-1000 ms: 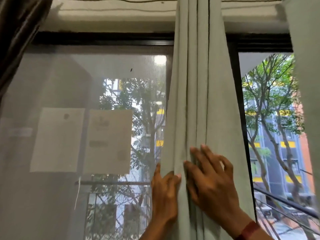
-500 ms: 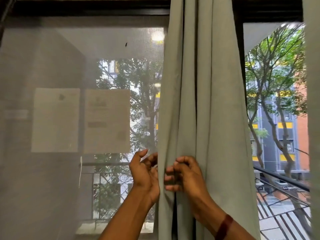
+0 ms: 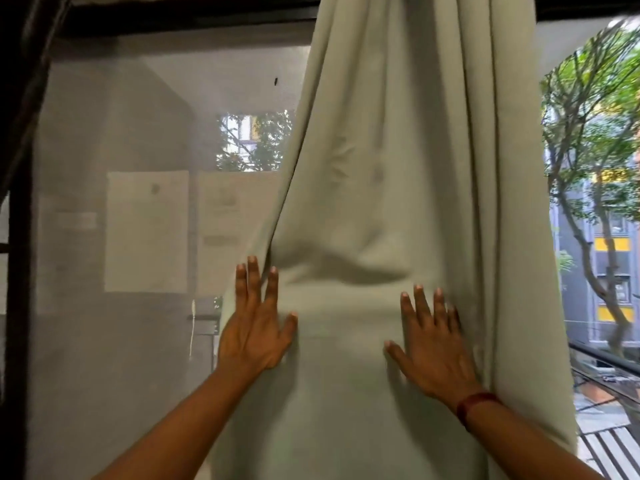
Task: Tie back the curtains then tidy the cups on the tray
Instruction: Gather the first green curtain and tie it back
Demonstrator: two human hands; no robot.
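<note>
Both hands — left hand (image 3: 254, 332), right hand (image 3: 433, 344) — lay flat and apart on the curtain (image 3: 391, 168), its earlier-gathered folds released — tying unfinished.

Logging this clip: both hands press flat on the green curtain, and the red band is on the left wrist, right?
No: the head view shows the red band on the right wrist. The left hand and right hand do press flat on the curtain.

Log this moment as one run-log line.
step: tying back curtain | left hand: fingers straight, flat on curtain | right hand: fingers straight, flat on curtain | status: not yet tied
</note>
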